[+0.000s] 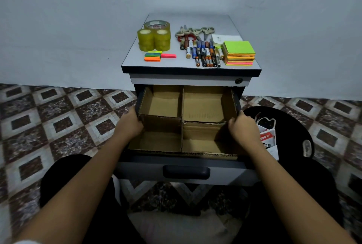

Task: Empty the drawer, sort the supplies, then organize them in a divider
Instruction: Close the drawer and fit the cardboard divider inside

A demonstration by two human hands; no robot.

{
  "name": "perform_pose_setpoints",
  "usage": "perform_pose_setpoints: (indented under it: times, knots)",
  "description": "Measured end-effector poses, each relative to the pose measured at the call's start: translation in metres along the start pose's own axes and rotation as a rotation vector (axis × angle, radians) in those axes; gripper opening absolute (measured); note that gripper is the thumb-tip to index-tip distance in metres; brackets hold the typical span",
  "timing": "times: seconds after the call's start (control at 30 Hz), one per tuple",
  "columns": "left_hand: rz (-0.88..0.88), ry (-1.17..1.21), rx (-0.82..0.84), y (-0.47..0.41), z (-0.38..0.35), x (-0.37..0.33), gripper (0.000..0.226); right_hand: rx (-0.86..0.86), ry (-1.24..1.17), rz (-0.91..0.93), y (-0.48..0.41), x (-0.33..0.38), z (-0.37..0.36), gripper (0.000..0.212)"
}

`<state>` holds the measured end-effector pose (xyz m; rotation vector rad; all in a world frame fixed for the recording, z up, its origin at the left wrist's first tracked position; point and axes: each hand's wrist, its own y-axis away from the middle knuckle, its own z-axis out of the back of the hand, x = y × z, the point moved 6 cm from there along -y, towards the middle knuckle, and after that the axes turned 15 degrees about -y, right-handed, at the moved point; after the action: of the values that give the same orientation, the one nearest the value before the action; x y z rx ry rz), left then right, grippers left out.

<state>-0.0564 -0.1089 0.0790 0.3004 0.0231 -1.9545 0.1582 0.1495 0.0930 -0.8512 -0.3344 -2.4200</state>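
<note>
Head view: drawer stands pulled out toward the person, handle facing them. Cardboard divider sits inside, open side up, long axis front-to-back. Mid wall runs along that axis; cross walls make 4 bays. Its side walls lie tight vs the drawer sides, front edge at the drawer front. L hand has fingers curled over the left wall, R hand over the right wall. On cabinet top, grouped: tape rolls, batteries, sticky notes.

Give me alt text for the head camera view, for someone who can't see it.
The left hand and right hand grip opposite walls of an empty cardboard divider in the open drawer. On the cabinet top lie tape rolls, scissors, batteries, sticky notes and flag tabs.
</note>
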Motion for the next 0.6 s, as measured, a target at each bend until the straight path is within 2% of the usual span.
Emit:
perform_pose_setpoints:
  times: [0.23, 0.6]
  knots:
    - [-0.029, 0.012, -0.050, 0.009, -0.001, 0.003, 0.049, 0.001, 0.009, 0.020, 0.005, -0.003, 0.000, 0.036]
    - [-0.050, 0.076, -0.033, 0.021, 0.000, 0.003, 0.048, -0.039, 0.013, 0.044, 0.012, -0.006, 0.002, 0.035]
